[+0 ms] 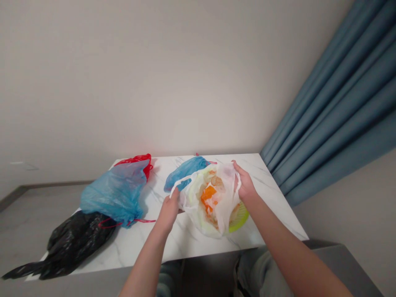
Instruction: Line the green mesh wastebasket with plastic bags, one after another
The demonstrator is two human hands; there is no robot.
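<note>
A white translucent plastic bag is stretched between my two hands with its mouth spread wide. My left hand grips the bag's left edge near a looped handle. On the opposite side, my right hand holds the right edge, by the other handle. Orange and brownish crumpled scraps show inside the bag; their exact kind I cannot make out. Under and around the bag, a yellow-green basket shows at the lower right, mostly covered by the bag.
Behind the white bag lies a blue plastic bag with a red drawstring. At the left are a larger blue bag, a red bag and a black bag on the marble-patterned table. A blue curtain hangs at the right.
</note>
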